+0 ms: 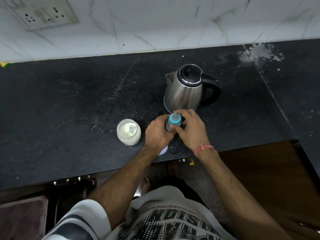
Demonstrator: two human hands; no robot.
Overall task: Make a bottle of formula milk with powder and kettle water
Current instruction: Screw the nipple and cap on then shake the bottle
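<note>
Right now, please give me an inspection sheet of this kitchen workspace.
Surface: black stone counter, dusty, pale stains at far right.
Job's things: steel kettle, lid closed; open powder jar with scoop inside; baby bottle, blue teat cap on.
Clutter: white round object, partly hidden under the left wrist.
Hands: left hand holds bottle body; right hand at the cap.
Cables: nothing seen.
Surroundings: wall socket, nothing plugged in.
</note>
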